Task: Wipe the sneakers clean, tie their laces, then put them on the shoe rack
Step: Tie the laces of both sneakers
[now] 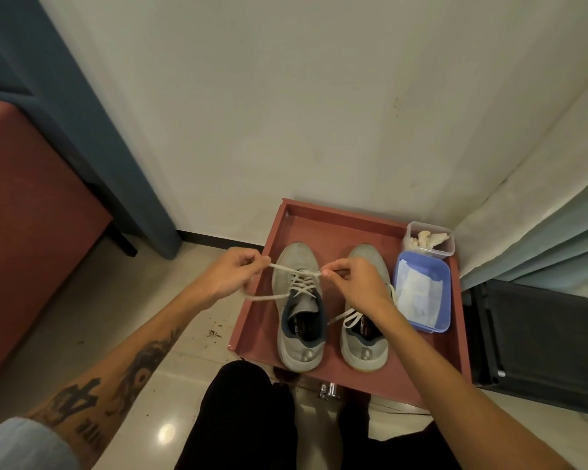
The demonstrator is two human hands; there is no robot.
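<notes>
Two grey sneakers stand side by side, toes away from me, in a red tray (pixel 431 364). The left sneaker (pixel 299 337) has its white lace (pixel 286 269) drawn taut across the top eyelets. My left hand (pixel 233 274) pinches one end of that lace at the tray's left rim. My right hand (pixel 355 283) pinches the other end just right of the knot and covers the front of the right sneaker (pixel 364 347). The right sneaker's lace (pixel 348 317) lies loose over its opening.
A blue tub (pixel 445 283) holding a white wipe and a clear tub (pixel 447 245) of white scraps sit in the tray's right side. A black shoe rack (pixel 537 337) stands to the right, a red bench (pixel 31 239) to the left. Crumbs (pixel 213 334) dot the tiled floor.
</notes>
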